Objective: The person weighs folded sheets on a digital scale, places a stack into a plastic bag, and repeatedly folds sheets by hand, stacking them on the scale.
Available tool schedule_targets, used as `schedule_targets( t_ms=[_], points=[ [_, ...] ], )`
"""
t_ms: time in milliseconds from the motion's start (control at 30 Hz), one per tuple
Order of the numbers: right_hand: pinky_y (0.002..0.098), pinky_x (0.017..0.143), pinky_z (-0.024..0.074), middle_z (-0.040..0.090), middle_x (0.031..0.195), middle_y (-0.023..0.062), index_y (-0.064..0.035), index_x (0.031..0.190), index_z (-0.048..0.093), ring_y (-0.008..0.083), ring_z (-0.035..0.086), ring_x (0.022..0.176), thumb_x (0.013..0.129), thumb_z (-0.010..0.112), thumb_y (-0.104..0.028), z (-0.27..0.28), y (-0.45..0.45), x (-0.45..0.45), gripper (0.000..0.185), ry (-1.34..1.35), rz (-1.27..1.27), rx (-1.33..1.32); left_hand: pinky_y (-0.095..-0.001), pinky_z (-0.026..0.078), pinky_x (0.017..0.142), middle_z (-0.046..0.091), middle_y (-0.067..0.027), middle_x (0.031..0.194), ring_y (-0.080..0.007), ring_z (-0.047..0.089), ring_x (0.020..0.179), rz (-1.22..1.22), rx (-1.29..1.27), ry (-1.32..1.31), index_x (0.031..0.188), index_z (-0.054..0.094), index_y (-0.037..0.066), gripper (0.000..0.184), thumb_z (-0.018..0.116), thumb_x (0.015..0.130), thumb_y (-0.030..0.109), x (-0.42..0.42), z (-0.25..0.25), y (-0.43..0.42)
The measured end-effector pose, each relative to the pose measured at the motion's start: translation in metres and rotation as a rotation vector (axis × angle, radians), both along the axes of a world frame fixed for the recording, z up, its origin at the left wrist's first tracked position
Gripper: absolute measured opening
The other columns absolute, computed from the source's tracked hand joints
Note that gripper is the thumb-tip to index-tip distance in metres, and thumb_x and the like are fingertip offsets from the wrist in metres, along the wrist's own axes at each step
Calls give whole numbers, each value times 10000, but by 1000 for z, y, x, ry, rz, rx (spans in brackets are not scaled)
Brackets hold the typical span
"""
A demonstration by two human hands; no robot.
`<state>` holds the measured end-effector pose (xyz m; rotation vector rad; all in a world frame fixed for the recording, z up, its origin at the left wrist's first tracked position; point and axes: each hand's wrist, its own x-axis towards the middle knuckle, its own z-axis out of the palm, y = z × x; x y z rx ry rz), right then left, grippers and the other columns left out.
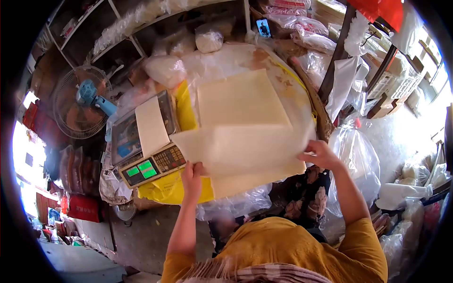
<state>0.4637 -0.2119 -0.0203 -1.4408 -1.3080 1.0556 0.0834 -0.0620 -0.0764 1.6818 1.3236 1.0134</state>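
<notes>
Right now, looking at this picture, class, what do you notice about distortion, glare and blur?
Head view: strong wide-angle distortion, with black corners and bowed shelving; head view: glare washes out the bright opening at left and the one at right; head view: the upper edge of the lifted pale sheet looks soft, perhaps motion blur.

The held sheet (pixel 243 146) is blurry and hides part of the sheets (pixel 238 99) under it. The numbers on the scale (pixel 171 159) are too small to read, and so are the words on the yellow bag (pixel 163 189). The top edge cuts off a red thing (pixel 377 13), the bottom edge the shirt (pixel 278 240).
</notes>
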Motion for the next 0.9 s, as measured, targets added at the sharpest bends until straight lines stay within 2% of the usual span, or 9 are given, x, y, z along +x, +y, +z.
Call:
schedule_targets(
  t_ms=[133,233,267,333,433,567,667,767,900],
  points=[
    [365,701,499,668,812,138,-15,1104,579,193,654,781,802,637,-111,-79,52,-2,322,-157,-328,-91,-309,487,748,643,-148,964,-293,625,882,131,8,443,1043,591,16,208,590,875,138,20,-17,37],
    [449,711,492,647,825,224,-27,1132,568,349,651,792,764,590,-124,-88,66,-24,381,-692,-495,-9,-401,424,942,563,-169,1181,-340,517,1153,6,546,430,1213,543,63,398,610,863,239,38,-26,31],
    [485,745,479,626,839,259,-32,1158,557,427,604,825,741,551,-120,-83,64,-30,426,-660,-509,-75,-440,370,986,508,-169,1250,-344,456,1208,-135,502,536,1254,518,78,457,609,859,291,43,-27,26],
    [490,737,487,632,890,255,-26,1217,512,425,613,819,750,557,-126,-92,64,-27,480,-714,-470,-91,-520,260,1075,397,-169,1390,-351,334,1320,-415,396,743,1335,469,109,578,606,853,396,49,-28,9],
    [478,811,478,590,1089,246,-26,1306,432,419,594,934,784,559,-151,-75,61,-35,552,-779,-439,-172,-536,152,1117,324,-162,1462,-311,243,1385,-496,386,816,1371,435,117,672,564,849,519,50,-32,-8],
    [483,1012,364,382,1396,207,-41,1387,340,415,412,1242,861,528,-183,-62,59,-56,576,-1012,-343,220,-565,166,1100,297,-158,1476,-342,245,1379,-475,477,800,1356,452,113,625,562,860,478,47,-48,-8],
    [520,1102,217,279,1456,189,-61,1383,363,397,219,1365,892,498,-167,-69,50,-79,520,-1091,-151,172,-546,192,1098,305,-159,1471,-337,251,1377,-487,511,778,1344,460,102,591,578,860,421,47,-48,-7],
    [569,1098,190,257,1467,196,-57,1373,379,403,195,1376,903,484,-173,-110,44,-84,496,-1113,-154,121,-485,283,1067,412,-149,1382,-314,364,1299,-531,593,721,1270,511,86,494,595,842,319,38,-49,1],
    [584,1097,157,269,1467,201,-68,1377,364,439,193,1369,924,493,-201,-88,48,-86,490,-1119,-69,-45,-404,406,941,579,-99,1115,-266,553,1042,-551,687,750,1096,586,74,324,609,793,186,17,-36,9]
  ],
)
